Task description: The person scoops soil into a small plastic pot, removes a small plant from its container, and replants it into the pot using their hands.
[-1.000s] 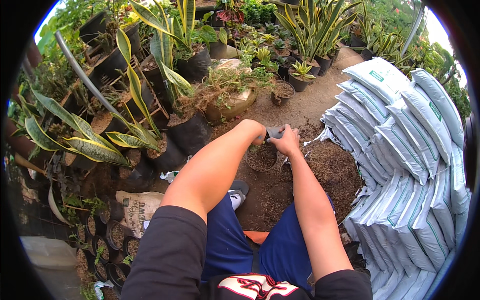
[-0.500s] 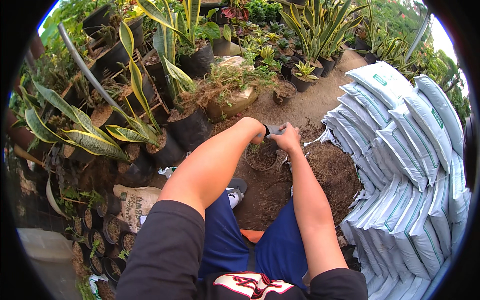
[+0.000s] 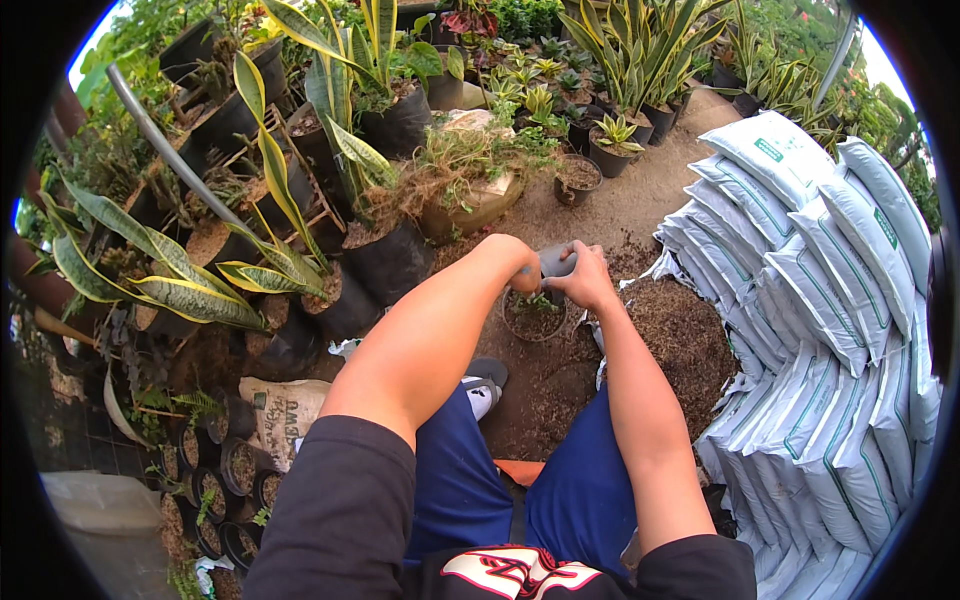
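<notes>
Just below both hands, a small soil-filled pot [image 3: 533, 316] w/ a seedling sits on the ground. Right hand [image 3: 585, 280] grips a dark grey cup [image 3: 556, 262] over it, prob. to tip soil in; left hand [image 3: 522, 270] steadies the cup, grip unclear. Loose soil pile [image 3: 680, 340] to the right, stacked white bags [image 3: 800, 300] beyond; snake plant pots [image 3: 385, 262] crowd the left.

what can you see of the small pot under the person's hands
The small pot is round and dark, seemingly thin plastic, standing upright on the soil-strewn ground in front of the person's knees. It is filled with dark brown potting mix, and a small green plant shows near its far rim. The left hand and right hand are just above that rim, together holding a grey object; whether they touch the pot is unclear. Its near rim is fully visible.
</notes>
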